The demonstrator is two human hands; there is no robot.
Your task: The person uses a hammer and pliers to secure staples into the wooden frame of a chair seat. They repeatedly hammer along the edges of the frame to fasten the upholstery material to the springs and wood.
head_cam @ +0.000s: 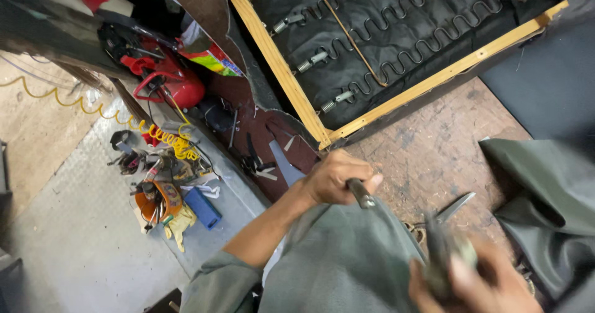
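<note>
Left hand [338, 178]: fist clenched around a dark metal tool handle [361, 194], thumb along the top, knuckles toward 12 o'clock. Forearm bare, running down to 7 o'clock into a grey-green sleeve. The hand sits on the grey-green fabric [347, 257] heaped at 6 o'clock.

Right hand [471, 282]: blurred, at 5 o'clock, fingers curled around a dark blurred object [439, 257]; its kind cannot be told.

Scissors [453, 207] lie on the worn wooden worktop [427, 145], between the two hands.

At 12 o'clock: wooden seat frame [282, 65] with zigzag springs [396, 34] over black lining. At 9 o'clock, on the floor: red compressor [176, 80], yellow coiled hose [155, 133], blue box [202, 207].
</note>
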